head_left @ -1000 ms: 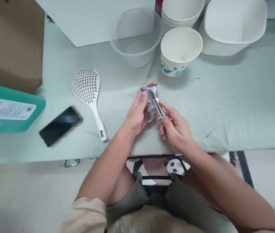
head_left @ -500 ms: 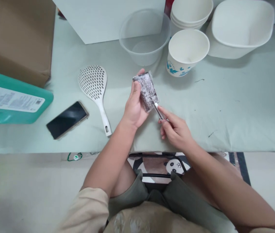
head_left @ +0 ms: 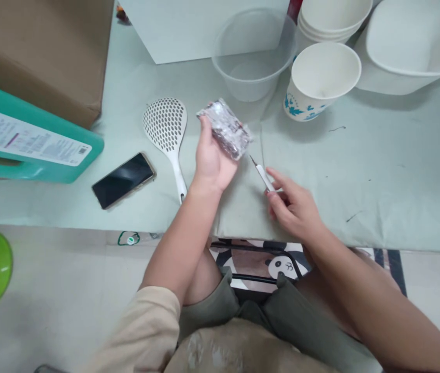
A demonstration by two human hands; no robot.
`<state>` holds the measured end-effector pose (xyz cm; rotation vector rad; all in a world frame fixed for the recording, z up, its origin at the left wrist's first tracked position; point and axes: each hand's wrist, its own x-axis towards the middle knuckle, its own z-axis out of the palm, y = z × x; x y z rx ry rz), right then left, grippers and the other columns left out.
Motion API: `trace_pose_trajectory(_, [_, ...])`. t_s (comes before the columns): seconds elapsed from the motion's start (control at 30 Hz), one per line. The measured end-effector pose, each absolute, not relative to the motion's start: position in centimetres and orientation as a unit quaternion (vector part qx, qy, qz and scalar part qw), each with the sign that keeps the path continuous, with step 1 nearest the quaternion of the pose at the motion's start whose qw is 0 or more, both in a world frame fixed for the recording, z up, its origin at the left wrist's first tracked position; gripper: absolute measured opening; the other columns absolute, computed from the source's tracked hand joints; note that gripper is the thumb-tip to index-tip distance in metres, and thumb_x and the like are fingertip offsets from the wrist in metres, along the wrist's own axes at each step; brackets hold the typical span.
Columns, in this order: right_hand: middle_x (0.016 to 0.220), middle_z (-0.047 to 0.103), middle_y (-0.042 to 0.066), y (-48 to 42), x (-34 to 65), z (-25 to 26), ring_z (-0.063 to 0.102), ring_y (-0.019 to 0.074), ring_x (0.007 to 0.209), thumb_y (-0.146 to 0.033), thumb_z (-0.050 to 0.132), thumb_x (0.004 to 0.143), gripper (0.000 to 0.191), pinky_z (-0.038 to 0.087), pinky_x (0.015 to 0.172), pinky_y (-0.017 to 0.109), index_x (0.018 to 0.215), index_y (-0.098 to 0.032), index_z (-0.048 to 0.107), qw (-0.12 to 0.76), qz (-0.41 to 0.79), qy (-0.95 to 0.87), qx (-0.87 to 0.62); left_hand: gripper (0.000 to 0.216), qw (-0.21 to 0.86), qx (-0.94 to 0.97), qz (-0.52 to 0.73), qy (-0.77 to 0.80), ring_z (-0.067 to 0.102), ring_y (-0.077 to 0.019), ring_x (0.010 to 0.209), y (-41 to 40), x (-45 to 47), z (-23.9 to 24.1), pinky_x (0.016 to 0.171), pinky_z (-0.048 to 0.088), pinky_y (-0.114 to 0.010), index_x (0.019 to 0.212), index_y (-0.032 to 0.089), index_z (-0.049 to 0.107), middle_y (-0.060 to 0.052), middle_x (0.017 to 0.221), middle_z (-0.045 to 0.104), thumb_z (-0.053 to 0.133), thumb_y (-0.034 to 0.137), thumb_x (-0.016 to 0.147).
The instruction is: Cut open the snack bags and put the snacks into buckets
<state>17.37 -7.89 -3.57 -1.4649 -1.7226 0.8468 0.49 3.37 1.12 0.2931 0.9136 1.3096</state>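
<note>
My left hand (head_left: 215,161) is closed around a small dark block wrapped in clear, crinkled plastic (head_left: 227,129), held up above the table. The thumb presses on its left side, and the wrap's shiny face is turned towards me. In my right hand (head_left: 295,207) is a slim craft knife (head_left: 264,177) with a pale handle, pinched between thumb and fingers. Its dark pointed tip is just below and right of the wrapped block, apart from it. A white slotted skimmer (head_left: 165,124) lies left of my left hand, its handle end partly behind my forearm.
A phone (head_left: 124,181) lies left of the skimmer, near a green jug (head_left: 83,166) and a brown box (head_left: 87,98). Behind my hands stand a clear plastic bowl (head_left: 253,88), paper cups (head_left: 323,72) and a white tub (head_left: 386,83). Dark scraps (head_left: 354,216) dot the pale tablecloth.
The knife tip has come away from the wrapped block. My left hand has turned the block to a more sideways slant. The whole view has shifted, moving the table things to the right.
</note>
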Motion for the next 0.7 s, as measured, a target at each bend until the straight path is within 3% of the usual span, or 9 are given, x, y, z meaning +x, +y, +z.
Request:
trace_pose_trajectory(0.07, [0.093, 0.076, 0.005, -7.1, 19.2, -3.3, 0.063, 0.0168, 0.062, -0.033, 0.063, 0.088, 0.045, 0.055, 0.064, 0.034, 0.133, -0.025, 0.065, 0.341, 0.232, -0.647, -0.641, 0.057, 0.665, 0.127, 0.607, 0.416, 0.064, -0.0246, 0.134, 3.9, -0.8, 1.4, 0.102, 0.058, -0.036, 0.142, 0.03, 0.059, -0.007, 0.126, 0.073, 0.027, 0.063, 0.107])
trace_pose_trajectory(0.13, [0.092, 0.076, 0.007, -6.2, 21.5, -3.3, 0.065, 0.0213, 0.072, -0.031, 0.063, 0.083, 0.031, 0.055, 0.073, 0.039, 0.112, -0.023, 0.071, 0.316, 0.128, -0.616, -0.71, 0.056, 0.652, 0.124, 0.618, 0.421, 0.062, -0.0253, 0.137, 4.2, -1.8, 1.4, 0.102, 0.059, -0.037, 0.14, 0.03, 0.06, -0.007, 0.123, 0.075, 0.031, 0.064, 0.106])
trace_pose_trajectory(0.23, [0.089, 0.074, 0.01, -5.3, 24.6, -4.1, 0.064, 0.0257, 0.081, -0.029, 0.061, 0.082, 0.021, 0.052, 0.085, 0.046, 0.097, -0.021, 0.073, 0.262, 0.065, -0.616, -0.74, 0.046, 0.683, 0.142, 0.579, 0.422, 0.065, -0.0257, 0.135, 3.8, -1.9, 0.8, 0.102, 0.06, -0.037, 0.133, 0.027, 0.065, -0.007, 0.12, 0.077, 0.04, 0.056, 0.106])
trace_pose_trajectory(0.33, [0.091, 0.071, 0.011, -5.2, 26.3, -5.3, 0.062, 0.0298, 0.086, -0.03, 0.061, 0.083, 0.022, 0.05, 0.087, 0.051, 0.099, -0.022, 0.074, 0.243, 0.031, -0.614, -0.75, 0.038, 0.723, 0.181, 0.508, 0.432, 0.07, -0.0266, 0.127, 2.6, -0.8, -0.4, 0.102, 0.061, -0.037, 0.127, 0.02, 0.067, -0.009, 0.117, 0.077, 0.051, 0.047, 0.104])
trace_pose_trajectory(0.47, [0.104, 0.065, 0.015, -5.8, 25.0, -5.9, 0.06, 0.037, 0.1, -0.034, 0.072, 0.081, 0.037, 0.048, 0.09, 0.059, 0.116, -0.022, 0.072, 0.327, -0.039, -0.618, -0.714, 0.035, 0.752, 0.24, 0.441, 0.427, 0.075, -0.0252, 0.117, 0.9, 0.8, -1.1, 0.099, 0.062, -0.037, 0.128, 0.022, 0.067, -0.008, 0.114, 0.078, 0.067, 0.037, 0.097])
trace_pose_trajectory(0.6, [0.11, 0.066, 0.011, -6.6, 20.7, -5.0, 0.064, 0.0292, 0.1, -0.034, 0.067, 0.092, 0.035, 0.054, 0.088, 0.046, 0.126, -0.026, 0.065, 0.386, 0.028, -0.742, -0.547, 0.036, 0.782, 0.272, 0.379, 0.413, 0.076, -0.0236, 0.111, -0.4, 2.3, -0.9, 0.096, 0.061, -0.035, 0.131, 0.023, 0.067, -0.006, 0.11, 0.077, 0.07, 0.031, 0.096])
trace_pose_trajectory(0.7, [0.108, 0.067, 0.008, -6.7, 18.5, -4.4, 0.064, 0.0252, 0.098, -0.025, 0.066, 0.092, 0.016, 0.053, 0.086, 0.041, 0.108, -0.026, 0.067, 0.386, 0.044, -0.761, -0.519, 0.033, 0.79, 0.274, 0.363, 0.411, 0.076, -0.0225, 0.107, -0.9, 3.4, -0.9, 0.093, 0.061, -0.034, 0.131, 0.023, 0.067, -0.005, 0.107, 0.077, 0.067, 0.029, 0.098])
